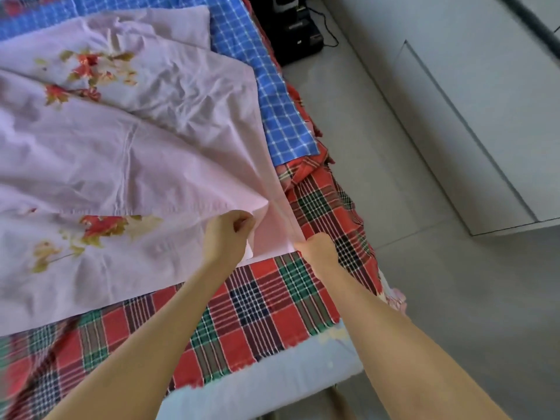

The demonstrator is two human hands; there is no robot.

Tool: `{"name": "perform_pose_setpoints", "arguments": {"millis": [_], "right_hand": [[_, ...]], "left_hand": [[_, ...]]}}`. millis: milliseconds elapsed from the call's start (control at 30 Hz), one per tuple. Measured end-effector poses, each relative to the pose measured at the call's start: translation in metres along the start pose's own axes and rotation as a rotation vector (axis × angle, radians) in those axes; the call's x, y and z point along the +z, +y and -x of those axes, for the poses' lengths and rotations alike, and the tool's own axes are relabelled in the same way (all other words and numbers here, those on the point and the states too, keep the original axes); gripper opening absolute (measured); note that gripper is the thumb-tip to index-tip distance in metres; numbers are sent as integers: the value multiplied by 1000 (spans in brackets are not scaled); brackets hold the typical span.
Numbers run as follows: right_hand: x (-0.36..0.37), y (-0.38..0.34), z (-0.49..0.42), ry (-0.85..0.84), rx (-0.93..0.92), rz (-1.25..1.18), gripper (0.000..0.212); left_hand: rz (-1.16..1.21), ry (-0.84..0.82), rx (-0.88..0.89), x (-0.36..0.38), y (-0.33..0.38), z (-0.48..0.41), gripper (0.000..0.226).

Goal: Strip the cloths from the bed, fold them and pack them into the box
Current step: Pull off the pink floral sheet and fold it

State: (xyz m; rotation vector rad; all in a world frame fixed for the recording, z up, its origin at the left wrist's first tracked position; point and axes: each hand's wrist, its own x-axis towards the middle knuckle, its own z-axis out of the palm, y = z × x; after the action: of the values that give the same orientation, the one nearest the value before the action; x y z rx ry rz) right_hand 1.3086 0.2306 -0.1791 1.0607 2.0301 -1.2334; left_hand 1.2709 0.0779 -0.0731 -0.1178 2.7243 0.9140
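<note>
A pale pink cloth (121,153) printed with red and yellow flowers lies rumpled over the bed. My left hand (227,237) pinches its near edge, fingers curled. My right hand (318,247) grips the same cloth at its near right corner, pulling a fold taut. Under it spreads a red, green and navy plaid cloth (257,298), reaching the bed's near corner. A blue checked cloth (281,116) lies along the bed's right side, farther back. The box is not in view.
The pale mattress (272,386) shows bare at the near corner. Grey tiled floor (424,298) runs along the bed's right. A white cabinet (485,101) stands at the right. Black electronics with a cable (291,28) sit on the floor at the top.
</note>
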Motion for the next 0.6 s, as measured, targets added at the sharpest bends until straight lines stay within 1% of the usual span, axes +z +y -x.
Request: {"name": "perform_pose_setpoints", "arguments": {"millis": [33, 133, 167, 233, 267, 333, 400, 467, 500, 533, 600], "right_hand": [[3, -1, 0, -6, 30, -2, 38], [5, -4, -1, 21, 68, 35, 14], [3, -6, 1, 33, 63, 16, 13], [3, -10, 6, 101, 5, -9, 21], [3, -13, 12, 152, -52, -16, 26], [-2, -24, 34, 190, -185, -89, 30], [-10, -41, 67, 134, -341, -149, 29], [-21, -61, 101, 58, -497, -88, 21], [-25, -75, 126, 41, -576, -56, 15], [-28, -86, 145, 22, -630, -47, 15], [-30, -111, 189, -7, -694, -28, 23]], "left_hand": [[-5, -2, 12, -5, 1, 4, 18], [-9, -5, 49, -19, 4, 14, 21], [-1, -8, 44, -24, 5, 16, 21], [48, 4, 14, -38, 2, 18, 18], [91, 23, -9, -48, 0, 20, 17], [207, 64, -70, -68, -3, 24, 17], [350, 94, -140, -94, -5, 29, 25], [438, 128, -180, -119, -6, 34, 28], [464, 151, -167, -141, -8, 38, 26], [474, 172, -138, -158, -8, 39, 24], [450, 196, -29, -202, -8, 47, 19]]}}
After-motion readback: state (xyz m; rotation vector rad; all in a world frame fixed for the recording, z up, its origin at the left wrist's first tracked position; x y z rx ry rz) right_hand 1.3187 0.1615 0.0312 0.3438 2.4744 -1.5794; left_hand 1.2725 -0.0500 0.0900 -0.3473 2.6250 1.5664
